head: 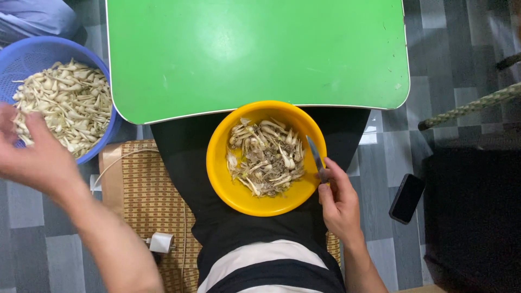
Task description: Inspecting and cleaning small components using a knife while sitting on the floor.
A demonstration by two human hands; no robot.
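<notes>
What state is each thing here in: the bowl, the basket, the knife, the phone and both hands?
Yellow bowl: on the lap, holding roots and trimmings.
Blue basket: filled with pale peeled bulbs.
Knife: gripped, blade over the bowl's rim.
Right hand: shut on the knife.
Left hand: open, at the basket.
Phone: on the floor, screen dark.
Green table: bare.

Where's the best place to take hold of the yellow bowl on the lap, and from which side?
Take the yellow bowl by its bare left rim, coming from the left. The right hand and its knife crowd the right rim, and the green table overhangs the far edge. The left hand is free.
</notes>
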